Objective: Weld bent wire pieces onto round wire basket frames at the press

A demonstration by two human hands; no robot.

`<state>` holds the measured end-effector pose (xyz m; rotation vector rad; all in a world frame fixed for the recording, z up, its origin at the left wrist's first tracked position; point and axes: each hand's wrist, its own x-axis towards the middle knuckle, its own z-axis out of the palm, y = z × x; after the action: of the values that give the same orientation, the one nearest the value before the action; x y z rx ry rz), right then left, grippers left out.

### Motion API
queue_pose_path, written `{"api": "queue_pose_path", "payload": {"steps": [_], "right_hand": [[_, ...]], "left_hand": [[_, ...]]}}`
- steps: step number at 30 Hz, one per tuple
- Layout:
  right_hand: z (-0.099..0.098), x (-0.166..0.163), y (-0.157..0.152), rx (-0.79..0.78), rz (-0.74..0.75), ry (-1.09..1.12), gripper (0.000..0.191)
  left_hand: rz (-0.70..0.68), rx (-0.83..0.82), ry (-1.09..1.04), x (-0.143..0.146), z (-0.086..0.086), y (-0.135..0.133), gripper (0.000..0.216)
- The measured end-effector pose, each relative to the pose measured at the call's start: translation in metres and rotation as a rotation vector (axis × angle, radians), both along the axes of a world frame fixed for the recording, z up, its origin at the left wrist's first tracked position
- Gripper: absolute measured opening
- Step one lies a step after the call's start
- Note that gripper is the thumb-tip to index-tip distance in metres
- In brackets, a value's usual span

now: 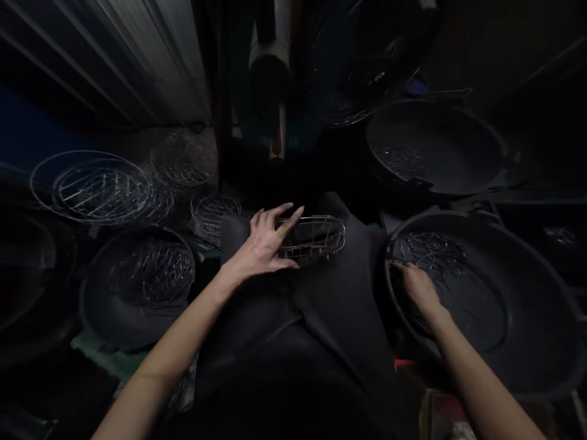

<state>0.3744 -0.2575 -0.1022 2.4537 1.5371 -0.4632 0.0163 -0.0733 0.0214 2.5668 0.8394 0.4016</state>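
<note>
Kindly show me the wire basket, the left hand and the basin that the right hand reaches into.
Wire basket (314,237): head view, the middle of its wire frame.
Left hand (265,243): head view, the back of the hand.
Basin (525,318): head view, bare inside surface toward the right.

Rounded silvery wire basket (314,247), over dark cloth (330,318), loose wires (431,249) in pan (527,318)

Two hands (263,244) (419,288), one wire basket (332,235), two basins (536,305) (463,146) on the right, three wire piles (103,192) (183,162) (214,214) far left.
</note>
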Motion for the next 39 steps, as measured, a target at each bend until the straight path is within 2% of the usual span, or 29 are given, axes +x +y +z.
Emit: {"api": "queue_pose_path", "payload": {"steps": [2, 7, 10, 12, 16, 18, 20, 22, 24, 27, 29, 32, 35, 37, 39], "right_hand": [[0.001, 0.004, 0.001, 0.029, -0.049, 0.005, 0.029], [0.004, 0.005, 0.002, 0.117, -0.212, 0.006, 0.033], [0.009, 0.000, 0.000, 0.275, -0.433, 0.083, 0.031], [0.018, -0.004, -0.001, 0.448, -0.596, 0.207, 0.031], [0.048, -0.027, 0.000, 0.751, -0.715, 0.517, 0.041], [0.064, -0.047, 0.003, 0.811, -0.779, 0.721, 0.043], [0.072, -0.070, 0.008, 0.796, -0.819, 0.926, 0.044], [0.068, -0.089, 0.014, 0.720, -0.781, 1.017, 0.045], [0.059, -0.101, 0.018, 0.682, -0.715, 1.017, 0.046], [0.054, -0.108, 0.021, 0.698, -0.653, 0.965, 0.046], [0.068, -0.113, 0.022, 0.697, -0.612, 0.982, 0.043], [0.108, -0.130, 0.028, 0.659, -0.540, 1.114, 0.036], [0.146, -0.156, 0.048, 0.575, -0.431, 1.300, 0.033], [0.159, -0.172, 0.069, 0.514, -0.339, 1.378, 0.033], [0.161, -0.182, 0.092, 0.499, -0.269, 1.389, 0.034]], "left_hand": [[0.039, 0.046, 0.059, -0.001, -0.004, -0.004, 0.094], [0.212, 0.007, -0.009, 0.001, -0.015, -0.008, 0.088], [0.212, -0.050, -0.053, 0.002, -0.016, -0.008, 0.083], [0.179, -0.076, -0.043, 0.001, -0.014, -0.008, 0.082], [0.119, -0.121, 0.016, -0.001, -0.010, -0.006, 0.096], [0.116, -0.122, 0.024, -0.002, -0.010, -0.007, 0.100], [0.122, -0.116, 0.026, -0.001, -0.010, -0.008, 0.104], [0.121, -0.116, 0.025, 0.000, -0.009, -0.011, 0.108], [0.133, -0.115, 0.015, 0.002, -0.008, -0.015, 0.109], [0.175, -0.111, -0.014, 0.004, -0.009, -0.018, 0.092], [0.202, -0.119, -0.043, 0.005, -0.010, -0.019, 0.079], [0.228, -0.123, -0.101, 0.005, -0.008, -0.016, 0.063], [0.209, -0.084, -0.131, 0.006, -0.001, -0.011, 0.057], [0.180, -0.034, -0.143, 0.008, 0.005, -0.007, 0.055], [0.158, 0.030, -0.152, 0.009, 0.011, -0.002, 0.054]]}}
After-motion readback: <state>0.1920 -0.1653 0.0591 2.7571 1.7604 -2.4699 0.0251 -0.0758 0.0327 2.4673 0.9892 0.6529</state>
